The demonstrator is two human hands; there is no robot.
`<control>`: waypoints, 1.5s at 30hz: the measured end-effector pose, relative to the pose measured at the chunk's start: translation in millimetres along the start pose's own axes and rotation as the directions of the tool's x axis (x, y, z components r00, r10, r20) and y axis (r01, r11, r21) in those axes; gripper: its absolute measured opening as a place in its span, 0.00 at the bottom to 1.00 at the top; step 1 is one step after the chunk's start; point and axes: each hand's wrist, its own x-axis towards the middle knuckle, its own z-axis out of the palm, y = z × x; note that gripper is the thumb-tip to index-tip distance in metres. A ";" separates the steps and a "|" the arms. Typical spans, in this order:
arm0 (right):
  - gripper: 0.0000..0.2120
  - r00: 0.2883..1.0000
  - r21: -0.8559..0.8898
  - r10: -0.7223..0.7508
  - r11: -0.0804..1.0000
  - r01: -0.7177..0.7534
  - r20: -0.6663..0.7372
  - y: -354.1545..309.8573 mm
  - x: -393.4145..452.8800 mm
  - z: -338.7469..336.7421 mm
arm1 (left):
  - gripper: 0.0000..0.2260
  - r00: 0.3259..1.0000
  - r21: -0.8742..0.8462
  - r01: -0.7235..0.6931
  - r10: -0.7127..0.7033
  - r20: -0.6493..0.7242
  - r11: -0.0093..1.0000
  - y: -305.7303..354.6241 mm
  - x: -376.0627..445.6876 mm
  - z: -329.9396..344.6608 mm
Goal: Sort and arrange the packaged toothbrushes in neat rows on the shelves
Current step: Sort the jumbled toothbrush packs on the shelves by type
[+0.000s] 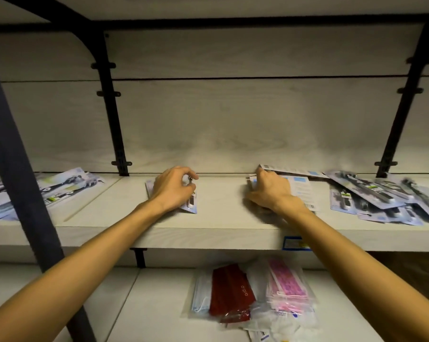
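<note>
Two hands are working the shelf [221,228]: left hand [170,191] pinching one toothbrush pack [192,206] mid-shelf, right hand [270,191] spread over a back-edge stack [300,191]; squaring edges would help.

Single head-worn wide-angle view; faces forward, slightly down at shelf [216,233] close ahead; lower shelf [159,304] beneath; both forearms reach in from bottom edge.

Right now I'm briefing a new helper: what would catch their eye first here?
Two bare hands on the middle shelf: the left hand on a single toothbrush pack, the right hand on a face-down stack. A messy pile of packs sprawls at far right, and bagged face masks lie on the shelf below.
</note>
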 end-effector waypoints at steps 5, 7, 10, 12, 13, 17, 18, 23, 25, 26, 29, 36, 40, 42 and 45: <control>0.11 0.998 0.219 0.030 0.976 -0.017 -0.059 17.2 -3.3 -19.5 | 0.10 0.985 -0.079 -0.158 0.163 0.055 0.984 46.6 7.9 23.4; 0.09 0.995 0.425 0.084 0.904 -0.054 -0.052 32.4 -3.9 -35.1 | 0.09 0.974 -0.110 -0.188 0.200 0.109 0.976 64.9 7.7 36.6; 0.13 0.975 0.744 0.209 0.640 -0.193 0.074 58.8 -8.3 -54.5 | 0.07 0.958 -0.105 -0.206 0.222 0.182 0.973 90.3 7.4 56.5; 0.16 0.966 0.820 0.235 0.527 -0.221 0.110 74.0 -12.4 -59.6 | 0.08 0.953 -0.074 -0.210 0.221 0.206 0.975 105.0 8.6 71.4; 0.17 0.965 0.845 0.242 0.490 -0.212 0.102 80.8 -14.2 -60.7 | 0.09 0.954 -0.061 -0.201 0.209 0.215 0.978 111.8 9.8 79.5; 0.19 0.952 0.917 0.305 0.376 -0.133 0.013 104.3 -17.1 -61.2 | 0.16 0.960 -0.038 -0.094 0.101 0.261 0.995 133.4 18.5 113.8; 0.20 0.947 0.923 0.322 0.366 -0.116 -0.009 110.4 -17.2 -60.9 | 0.20 0.956 -0.023 -0.069 0.072 0.285 0.997 138.0 20.7 120.7; 0.19 0.932 0.934 0.359 0.347 -0.083 -0.050 137.9 -18.1 -48.8 | 0.45 0.939 0.032 0.020 -0.030 0.342 0.999 159.3 28.4 133.6; 0.18 0.930 0.944 0.366 0.319 -0.083 -0.042 144.3 -19.5 -41.3 | 0.45 0.934 -0.036 0.079 -0.061 0.353 0.996 164.5 29.9 133.9; 0.17 0.928 0.951 0.372 0.296 -0.089 -0.029 146.7 -20.0 -37.8 | 0.44 0.929 -0.095 0.134 -0.092 0.357 0.986 165.1 30.1 132.6; 0.14 0.926 0.974 0.375 0.189 -0.126 0.047 151.4 -20.3 -33.3 | 0.36 0.916 -0.229 0.283 -0.193 0.351 0.931 157.0 32.5 125.3; 0.14 0.938 0.975 0.337 0.172 -0.143 0.078 121.5 -4.8 -40.1 | 0.20 0.922 -0.449 0.358 -0.233 0.311 0.819 116.0 42.5 83.7; 0.13 0.958 0.977 0.251 0.124 -0.175 0.140 67.3 2.0 -34.0 | 0.17 0.932 -0.383 0.346 -0.267 0.246 0.856 85.9 41.5 40.8; 0.10 0.967 0.971 0.187 0.130 -0.200 0.174 36.5 4.3 -29.0 | 0.19 0.931 -0.344 0.355 -0.294 0.219 0.869 66.9 39.2 18.7; 0.10 0.971 0.955 0.096 0.184 -0.234 0.219 -11.1 8.0 -16.0 | 0.23 0.932 -0.236 0.361 -0.337 0.136 0.902 34.0 33.5 -7.5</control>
